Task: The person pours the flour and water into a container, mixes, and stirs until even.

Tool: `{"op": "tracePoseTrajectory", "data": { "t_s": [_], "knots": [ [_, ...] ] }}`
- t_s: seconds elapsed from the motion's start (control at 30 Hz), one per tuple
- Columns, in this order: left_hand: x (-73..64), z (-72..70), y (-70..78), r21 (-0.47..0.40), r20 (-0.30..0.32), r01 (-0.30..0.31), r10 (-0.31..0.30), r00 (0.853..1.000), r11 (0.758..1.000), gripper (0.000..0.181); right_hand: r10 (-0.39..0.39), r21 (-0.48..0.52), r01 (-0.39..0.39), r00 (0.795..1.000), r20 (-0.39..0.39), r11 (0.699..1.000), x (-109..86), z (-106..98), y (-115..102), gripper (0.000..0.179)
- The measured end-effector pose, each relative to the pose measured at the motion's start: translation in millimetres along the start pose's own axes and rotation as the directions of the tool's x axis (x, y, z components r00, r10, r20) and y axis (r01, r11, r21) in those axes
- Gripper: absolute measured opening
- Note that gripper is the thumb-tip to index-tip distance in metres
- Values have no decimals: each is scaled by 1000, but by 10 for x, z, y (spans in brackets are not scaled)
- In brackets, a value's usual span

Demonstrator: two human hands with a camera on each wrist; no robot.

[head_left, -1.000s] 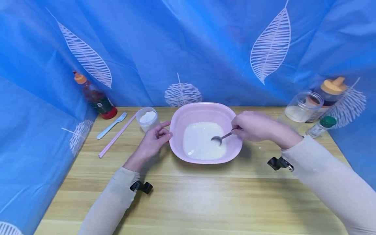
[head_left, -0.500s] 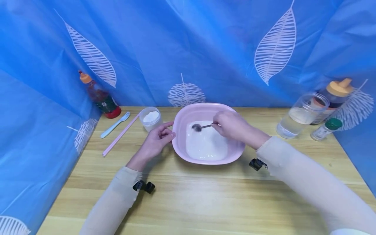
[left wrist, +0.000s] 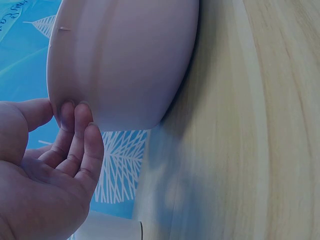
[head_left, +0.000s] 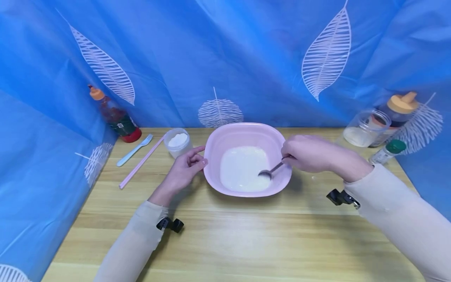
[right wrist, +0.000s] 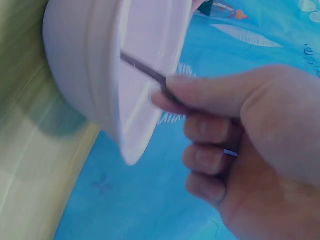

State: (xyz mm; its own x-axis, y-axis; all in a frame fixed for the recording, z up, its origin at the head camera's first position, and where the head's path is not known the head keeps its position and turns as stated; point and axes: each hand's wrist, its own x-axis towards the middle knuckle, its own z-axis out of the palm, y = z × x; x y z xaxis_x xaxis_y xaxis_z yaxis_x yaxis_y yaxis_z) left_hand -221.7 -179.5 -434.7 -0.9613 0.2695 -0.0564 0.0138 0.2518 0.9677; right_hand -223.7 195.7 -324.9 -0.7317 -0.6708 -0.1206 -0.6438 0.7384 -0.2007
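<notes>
A pink basin [head_left: 246,131] with white liquid [head_left: 243,168] in its bottom stands mid-table. My left hand [head_left: 184,170] pinches its left rim; in the left wrist view the thumb lies at the rim's edge and fingertips [left wrist: 82,112] press the outer wall. Over the right rim, my right hand [head_left: 306,152] grips the handle of a dark metal spoon [head_left: 276,167]. The spoon's bowl dips into the liquid near the right side. In the right wrist view the spoon handle [right wrist: 142,67] is pinched between thumb and index finger, the other fingers curled.
Left of the basin are a tub of white powder [head_left: 177,141], a pink straw-like stick [head_left: 141,164], a light-blue fork [head_left: 134,150] and a red sauce bottle [head_left: 121,123]. A clear jar [head_left: 364,129], a yellow-capped bottle [head_left: 401,107] and a green-lidded shaker [head_left: 389,152] stand right.
My right hand has swept the spoon leftward through the liquid and back to the right side of the basin. The left hand keeps its hold on the rim.
</notes>
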Motion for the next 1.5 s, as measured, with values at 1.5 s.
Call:
{"op": "tracePoseTrajectory", "data": {
  "t_s": [1.5],
  "knots": [
    [-9, -18, 7, 14, 8, -25, 25, 1000, 1000, 56, 133, 377, -31, 960, -246, 926, 581, 643, -115, 14]
  ]
}}
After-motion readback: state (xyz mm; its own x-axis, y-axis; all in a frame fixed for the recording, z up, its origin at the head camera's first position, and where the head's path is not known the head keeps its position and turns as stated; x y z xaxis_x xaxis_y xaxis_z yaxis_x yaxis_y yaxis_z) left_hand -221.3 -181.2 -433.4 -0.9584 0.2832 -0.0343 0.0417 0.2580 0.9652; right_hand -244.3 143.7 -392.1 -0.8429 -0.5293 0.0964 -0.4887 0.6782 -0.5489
